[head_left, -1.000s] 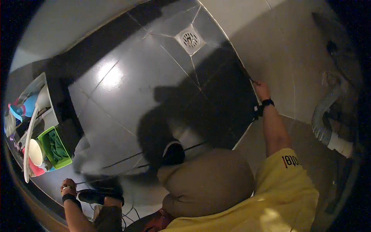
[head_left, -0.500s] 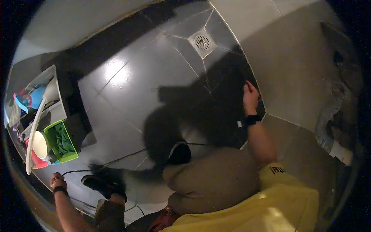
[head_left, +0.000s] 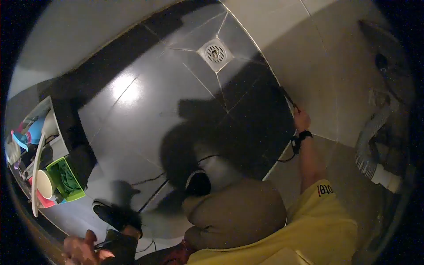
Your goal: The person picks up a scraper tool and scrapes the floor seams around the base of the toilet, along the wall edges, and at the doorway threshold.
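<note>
My right hand point(head_left: 301, 119) is closed around a thin dark tool point(head_left: 288, 96), whose far end lies along the seam between the dark floor and the beige wall. A dark cord point(head_left: 289, 158) hangs by the right wrist and runs back over the floor. At the lower left edge, my left hand point(head_left: 80, 248) is beside my leg and shoe, its thumb raised and apart from the other fingers, which are blurred. No object shows clearly in it.
A square metal drain point(head_left: 215, 54) is set in the dark tiled floor point(head_left: 150, 106). On the left stand a grey bin point(head_left: 56, 148) with bottles and a green basket point(head_left: 81, 194) with dark cloth. A corrugated hose point(head_left: 369, 141) is at the right.
My right hand left the wall seam, then came back to it with the tool. My left hand, earlier closed on the cord, has moved down towards me and its thumb has spread. The cord has shifted.
</note>
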A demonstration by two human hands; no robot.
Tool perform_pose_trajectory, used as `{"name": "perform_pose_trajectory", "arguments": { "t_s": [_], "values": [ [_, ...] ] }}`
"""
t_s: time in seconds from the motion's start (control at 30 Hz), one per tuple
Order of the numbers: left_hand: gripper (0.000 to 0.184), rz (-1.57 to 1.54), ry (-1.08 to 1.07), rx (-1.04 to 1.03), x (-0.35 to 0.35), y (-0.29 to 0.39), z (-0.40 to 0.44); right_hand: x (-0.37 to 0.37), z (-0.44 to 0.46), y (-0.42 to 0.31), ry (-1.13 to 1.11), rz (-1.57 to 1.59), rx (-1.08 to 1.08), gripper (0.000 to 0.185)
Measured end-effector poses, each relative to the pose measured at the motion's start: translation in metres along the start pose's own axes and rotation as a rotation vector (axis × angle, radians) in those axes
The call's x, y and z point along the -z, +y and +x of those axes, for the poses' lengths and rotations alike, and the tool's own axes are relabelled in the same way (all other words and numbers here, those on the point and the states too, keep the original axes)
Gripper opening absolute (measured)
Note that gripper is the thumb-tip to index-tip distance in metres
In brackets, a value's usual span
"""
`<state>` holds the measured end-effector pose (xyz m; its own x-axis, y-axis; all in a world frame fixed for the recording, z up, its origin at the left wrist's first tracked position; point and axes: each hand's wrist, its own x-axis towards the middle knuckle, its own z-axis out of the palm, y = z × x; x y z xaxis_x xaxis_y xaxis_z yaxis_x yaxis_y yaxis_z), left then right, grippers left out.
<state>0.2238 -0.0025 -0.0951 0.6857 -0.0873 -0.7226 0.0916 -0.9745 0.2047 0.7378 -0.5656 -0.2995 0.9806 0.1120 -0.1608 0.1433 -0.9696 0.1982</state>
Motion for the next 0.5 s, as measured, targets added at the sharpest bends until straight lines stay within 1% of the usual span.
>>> {"name": "perform_pose_trajectory", "arguments": {
  "t_s": [0.03, 0.07, 0.1, 0.17, 0.2, 0.27, 0.3, 0.37, 0.4, 0.43, 0.47, 0.5],
  "values": [
    [0.040, -0.026, 0.260, -0.041, -0.008, 0.003, -0.005, -0.004, 0.012, 0.004, 0.036, 0.023, 0.000, 0.033],
    [0.040, -0.038, 0.255, -0.042, -0.012, -0.002, -0.011, -0.005, 0.024, 0.009, 0.070, 0.044, 0.003, 0.030],
    [0.042, -0.024, 0.106, 0.187, -0.014, -0.012, -0.020, -0.004, 0.033, 0.011, 0.062, 0.037, 0.012, 0.030],
    [0.045, -0.002, -0.050, 0.412, -0.017, -0.028, -0.035, -0.001, 0.041, 0.015, -0.055, 0.175, 0.143, 0.031],
    [0.043, 0.007, -0.057, 0.392, -0.019, -0.038, -0.041, 0.002, 0.038, 0.018, -0.055, 0.174, 0.144, 0.031],
    [0.041, 0.025, -0.072, 0.346, -0.027, -0.054, -0.051, 0.007, 0.023, 0.028, -0.152, -0.096, -0.002, 0.039],
    [0.040, 0.038, -0.078, 0.319, -0.031, -0.063, -0.055, 0.010, 0.015, 0.032, -0.151, -0.098, -0.009, 0.039],
    [0.039, 0.051, -0.078, 0.300, -0.046, -0.072, -0.066, 0.015, 0.010, 0.031, -0.085, -0.050, -0.035, 0.032],
    [0.033, -0.639, 0.105, 0.471, -0.057, -0.070, -0.076, 0.020, 0.015, 0.014, -0.084, -0.050, -0.031, 0.032],
    [0.027, -1.318, 0.414, 0.556, -0.063, -0.063, -0.080, 0.025, 0.024, -0.014, -0.095, 0.018, -0.010, 0.032],
    [0.027, -1.064, 0.403, 0.553, -0.046, -0.058, -0.106, 0.028, 0.025, -0.024, -0.113, 0.077, 0.007, 0.031],
    [0.029, -0.874, 0.367, 0.532, -0.025, -0.048, -0.131, 0.025, 0.025, -0.022, -0.113, 0.077, 0.006, 0.031]
  ]
}}
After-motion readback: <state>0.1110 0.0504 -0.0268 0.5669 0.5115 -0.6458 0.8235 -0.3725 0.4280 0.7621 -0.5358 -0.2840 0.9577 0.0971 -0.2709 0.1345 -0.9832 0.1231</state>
